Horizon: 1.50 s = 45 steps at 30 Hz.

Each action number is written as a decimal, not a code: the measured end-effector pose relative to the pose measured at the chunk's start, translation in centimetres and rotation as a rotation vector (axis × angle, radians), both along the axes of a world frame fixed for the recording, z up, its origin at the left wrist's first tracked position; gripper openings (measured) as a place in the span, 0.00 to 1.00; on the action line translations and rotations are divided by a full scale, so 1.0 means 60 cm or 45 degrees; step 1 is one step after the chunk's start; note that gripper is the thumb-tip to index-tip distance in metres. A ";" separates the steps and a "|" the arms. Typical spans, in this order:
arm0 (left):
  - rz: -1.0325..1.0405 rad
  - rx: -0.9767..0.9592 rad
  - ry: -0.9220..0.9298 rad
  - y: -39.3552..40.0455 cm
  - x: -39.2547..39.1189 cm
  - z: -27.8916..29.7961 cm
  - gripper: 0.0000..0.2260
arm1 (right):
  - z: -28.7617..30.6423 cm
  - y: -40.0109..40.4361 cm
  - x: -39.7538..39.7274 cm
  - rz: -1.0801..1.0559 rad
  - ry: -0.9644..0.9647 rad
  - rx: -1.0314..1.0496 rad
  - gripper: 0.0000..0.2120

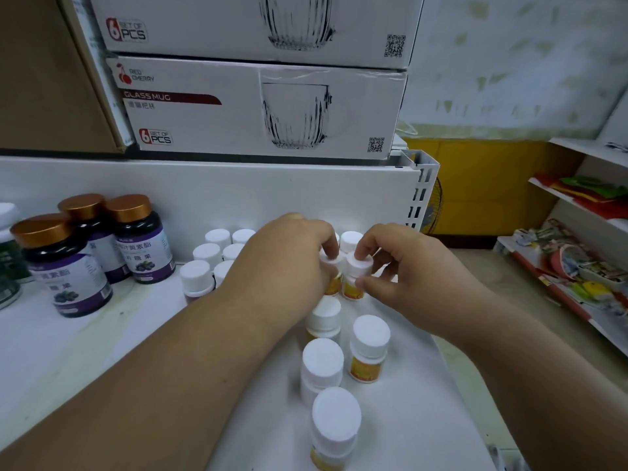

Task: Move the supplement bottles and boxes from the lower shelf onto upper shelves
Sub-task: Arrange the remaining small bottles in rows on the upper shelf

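Several small white-capped supplement bottles with yellow labels stand on the white shelf point(424, 402). My left hand point(289, 263) curls its fingers round the cap of one such bottle point(331, 282). Right beside it, my right hand point(390, 266) pinches the cap of a neighbouring yellow-label bottle point(355, 278). In front of my hands stand more of them, one nearest the camera point(334, 426), one to the right point(368, 348). A cluster of white-capped bottles with purple labels point(197, 278) stands to the left, partly hidden by my left arm.
Three dark bottles with copper caps and purple labels point(66, 266) stand at the left. Two white glass-mug boxes point(265, 107) are stacked on the shelf above, next to a brown carton point(51, 79). Another shelving unit with coloured goods point(577, 266) stands at the right across the aisle.
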<state>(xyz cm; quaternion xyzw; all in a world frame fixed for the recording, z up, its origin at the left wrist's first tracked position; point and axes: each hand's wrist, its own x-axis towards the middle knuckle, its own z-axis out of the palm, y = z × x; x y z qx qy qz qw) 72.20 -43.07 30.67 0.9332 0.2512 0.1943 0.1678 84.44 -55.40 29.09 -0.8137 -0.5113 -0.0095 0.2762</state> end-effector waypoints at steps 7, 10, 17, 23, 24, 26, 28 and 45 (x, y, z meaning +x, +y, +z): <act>0.074 -0.094 -0.058 0.009 0.007 -0.009 0.05 | -0.009 0.009 0.008 -0.069 -0.017 0.026 0.13; 0.092 -0.080 -0.076 0.010 0.011 -0.012 0.06 | -0.009 0.015 0.007 -0.072 -0.003 0.049 0.13; 0.126 -0.085 -0.085 0.014 0.015 -0.020 0.07 | -0.010 0.015 0.008 -0.136 0.127 0.073 0.14; 0.123 -0.115 -0.070 0.015 0.018 -0.019 0.08 | -0.013 0.012 0.007 -0.158 0.182 0.103 0.13; 0.121 -0.118 -0.070 0.015 0.017 -0.018 0.08 | -0.013 0.011 0.006 -0.160 0.192 0.108 0.13; 0.120 -0.118 -0.074 0.014 0.015 -0.016 0.07 | -0.013 0.009 0.005 -0.172 0.194 0.105 0.14; 0.111 -0.113 -0.085 0.014 0.009 -0.013 0.07 | -0.015 0.002 0.002 -0.196 0.112 0.091 0.14; -0.498 -0.116 0.288 0.018 -0.056 0.035 0.06 | -0.009 -0.072 -0.041 0.218 0.616 0.147 0.13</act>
